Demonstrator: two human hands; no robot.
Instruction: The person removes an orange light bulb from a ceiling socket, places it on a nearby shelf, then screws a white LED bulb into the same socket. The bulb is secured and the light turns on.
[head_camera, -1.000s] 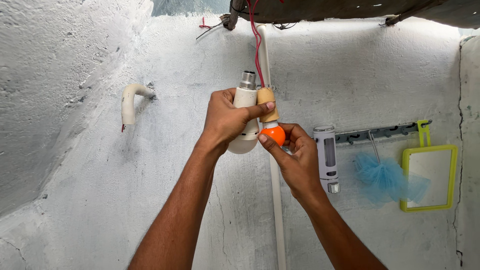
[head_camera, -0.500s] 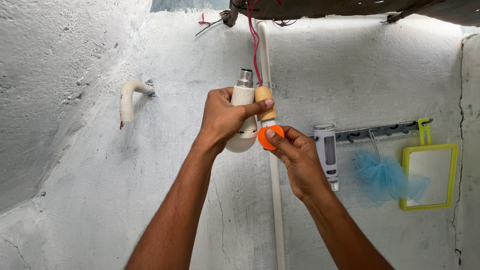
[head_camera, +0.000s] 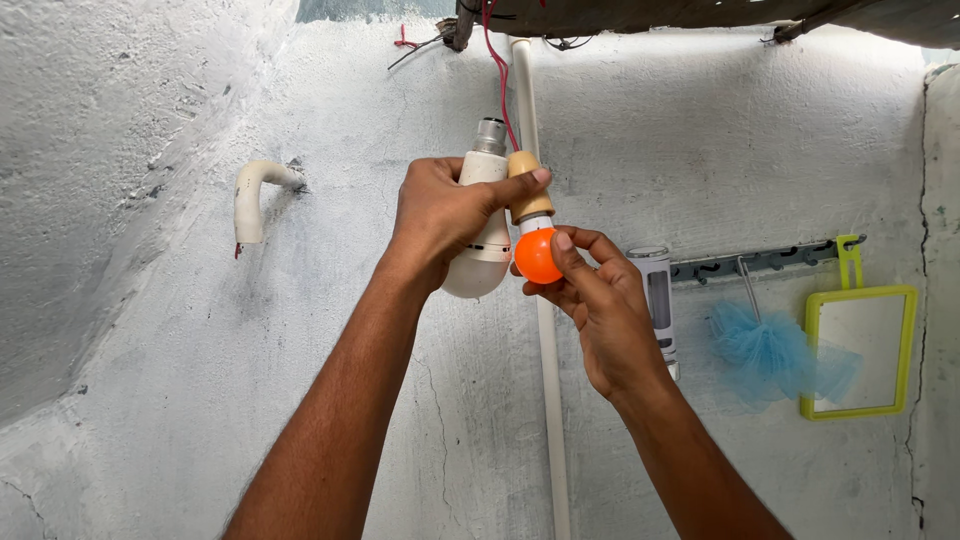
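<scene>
My left hand (head_camera: 440, 215) is wrapped around a white bulb (head_camera: 478, 268) with its metal cap pointing up. The thumb of that hand presses on a tan lamp holder (head_camera: 528, 190) that hangs from red wires (head_camera: 497, 70). A small orange bulb (head_camera: 537, 256) sits in the bottom of the holder. My right hand (head_camera: 600, 300) grips the orange bulb from below with thumb and fingers.
A white pipe (head_camera: 546, 360) runs down the rough whitewashed wall behind the hands. A curved pipe stub (head_camera: 252, 195) sticks out at left. At right a soap dispenser (head_camera: 658, 300), a hook rail (head_camera: 760, 262), a blue mesh sponge (head_camera: 770, 350) and a yellow-framed mirror (head_camera: 858, 350) hang.
Both hands and the bulbs have risen slightly. My right hand's fingers have turned around the orange bulb, thumb now over its front.
</scene>
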